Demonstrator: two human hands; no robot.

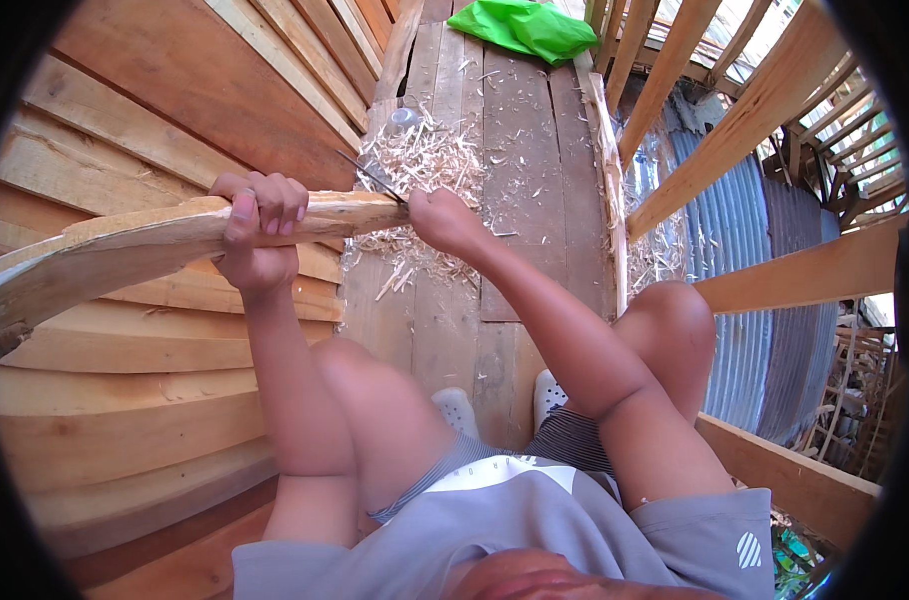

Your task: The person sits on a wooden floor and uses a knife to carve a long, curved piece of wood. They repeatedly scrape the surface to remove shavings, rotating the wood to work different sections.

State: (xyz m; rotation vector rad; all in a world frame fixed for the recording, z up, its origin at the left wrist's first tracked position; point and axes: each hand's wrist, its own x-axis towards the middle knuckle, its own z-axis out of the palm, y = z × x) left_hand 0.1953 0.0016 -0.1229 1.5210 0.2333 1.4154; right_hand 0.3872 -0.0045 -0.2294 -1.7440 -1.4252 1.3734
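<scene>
A long, curved piece of pale wood runs from the left edge toward the middle, rough and partly shaved along its side. My left hand is wrapped round it, thumb and fingers closed. At the wood's right end, my right hand is closed in a fist on a knife. Its thin dark blade points up and left, across the far side of the wood, seen almost edge-on. The handle is hidden in the fist. I cannot tell whether the blade touches the wood.
Pale wood shavings lie heaped on the plank floor beyond my hands, with a small greyish round object among them. A bright green bag lies farther off. Board walling rises left; a slatted wooden railing stands right, corrugated metal beyond it.
</scene>
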